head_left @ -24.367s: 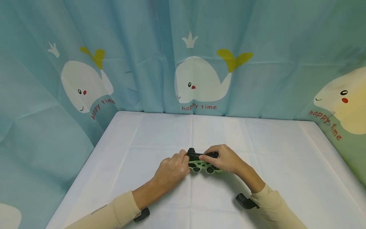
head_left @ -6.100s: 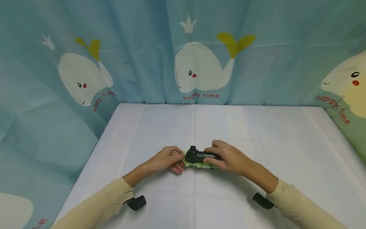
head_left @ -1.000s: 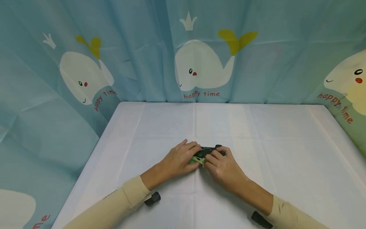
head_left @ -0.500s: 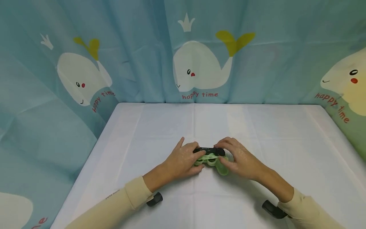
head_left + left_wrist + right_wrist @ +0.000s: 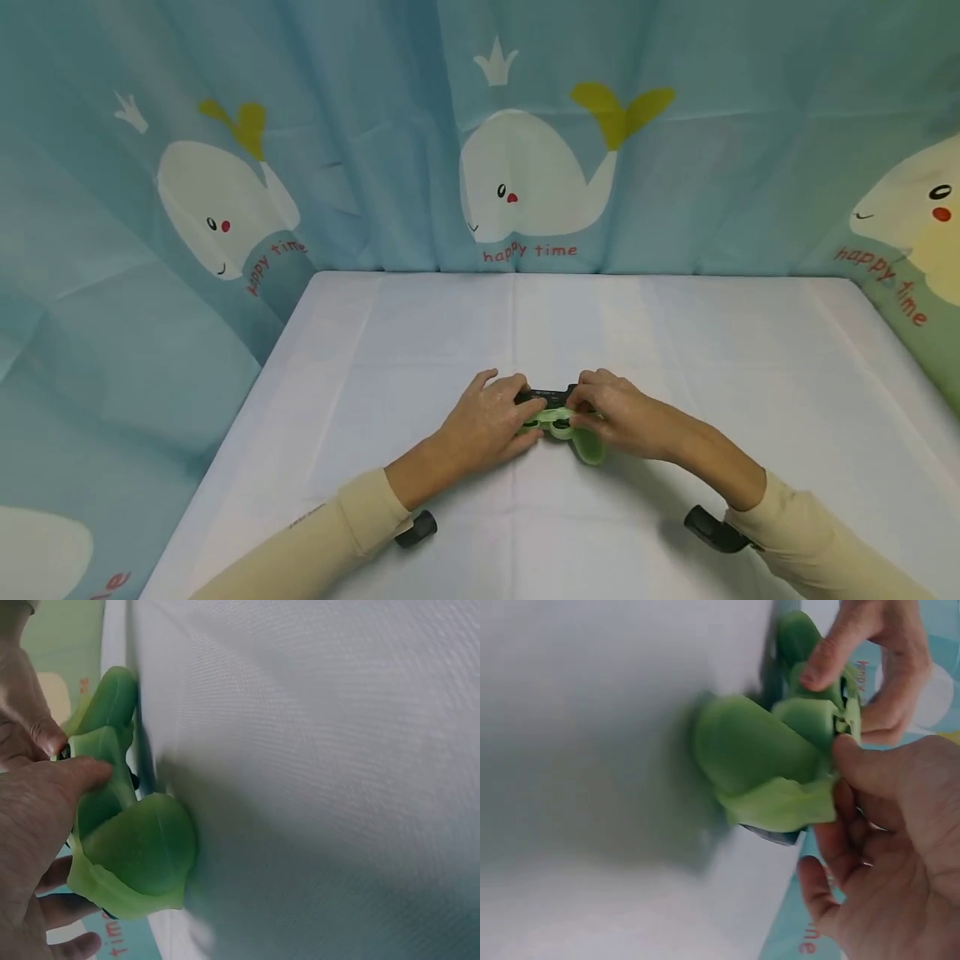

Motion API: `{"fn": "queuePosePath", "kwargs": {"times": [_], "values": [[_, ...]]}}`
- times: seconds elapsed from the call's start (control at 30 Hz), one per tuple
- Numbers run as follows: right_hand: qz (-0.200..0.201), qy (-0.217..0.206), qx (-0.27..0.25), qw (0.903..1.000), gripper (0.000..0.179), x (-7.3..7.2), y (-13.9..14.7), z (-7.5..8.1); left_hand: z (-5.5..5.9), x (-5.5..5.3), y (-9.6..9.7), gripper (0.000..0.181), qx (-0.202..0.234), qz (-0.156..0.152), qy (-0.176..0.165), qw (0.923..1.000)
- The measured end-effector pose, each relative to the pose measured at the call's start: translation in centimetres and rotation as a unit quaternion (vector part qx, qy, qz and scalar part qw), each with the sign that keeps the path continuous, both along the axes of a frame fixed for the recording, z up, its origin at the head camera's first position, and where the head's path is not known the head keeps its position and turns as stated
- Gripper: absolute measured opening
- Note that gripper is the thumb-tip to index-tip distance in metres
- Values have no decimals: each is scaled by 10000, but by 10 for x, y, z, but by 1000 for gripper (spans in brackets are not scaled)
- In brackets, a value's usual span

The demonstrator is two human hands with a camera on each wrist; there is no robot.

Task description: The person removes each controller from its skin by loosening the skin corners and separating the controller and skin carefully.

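Observation:
A black game controller (image 5: 551,395) marked SONY sits just above the table in the head view, partly inside a soft green silicone cover (image 5: 588,448). My left hand (image 5: 483,427) holds its left end, thumb on the near side and fingers over the top. With bent fingers, my right hand (image 5: 622,417) pinches the cover's edge at the right end. In the left wrist view the cover (image 5: 139,851) bulges at both grips, and my left thumb presses it. In the right wrist view the cover's edge (image 5: 787,806) is loose and folded back, baring a dark bit of controller (image 5: 772,834).
A white cloth covers the table (image 5: 420,333). Behind and to the sides hangs a blue curtain (image 5: 390,167) printed with whales. Dark wrist-worn devices (image 5: 416,528) stick out under both sleeves.
Earlier the controller was turned differently, the cover bunched beneath it. In the last second my right hand moved from the near side to the right end, and its fingers drew together on the cover.

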State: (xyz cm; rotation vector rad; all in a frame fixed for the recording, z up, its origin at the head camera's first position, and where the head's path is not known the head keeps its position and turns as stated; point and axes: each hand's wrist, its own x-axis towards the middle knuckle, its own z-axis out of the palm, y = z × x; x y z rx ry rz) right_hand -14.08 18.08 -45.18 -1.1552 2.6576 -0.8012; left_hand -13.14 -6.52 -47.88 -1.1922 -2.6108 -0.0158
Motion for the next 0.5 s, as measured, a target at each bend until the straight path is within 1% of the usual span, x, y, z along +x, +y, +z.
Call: {"fn": "queuePosePath", "kwargs": {"times": [0.1, 0.2, 0.3, 0.37, 0.43, 0.5], "values": [[134, -83, 54, 9999, 4, -3, 3, 2, 1, 0, 2, 29, -26, 2, -14, 10000], [194, -279, -100, 9994, 5, -5, 5, 1, 2, -1, 3, 29, -87, -2, -80, 9999], [268, -329, -196, 9989, 7, -6, 6, -3, 2, -3, 2, 31, -164, -43, -97, 9998], [298, -293, -226, 9989, 8, -7, 5, -7, 2, -5, 0, 31, -165, -104, -65, 9998], [212, -214, -231, 9993, 9, -7, 4, -11, 2, -5, -1, 31, -161, -168, 3, 9997], [69, 45, -303, 9995, 9, -6, 3, -16, 3, -5, -1, 30, -212, -182, 81, 9996]]}}
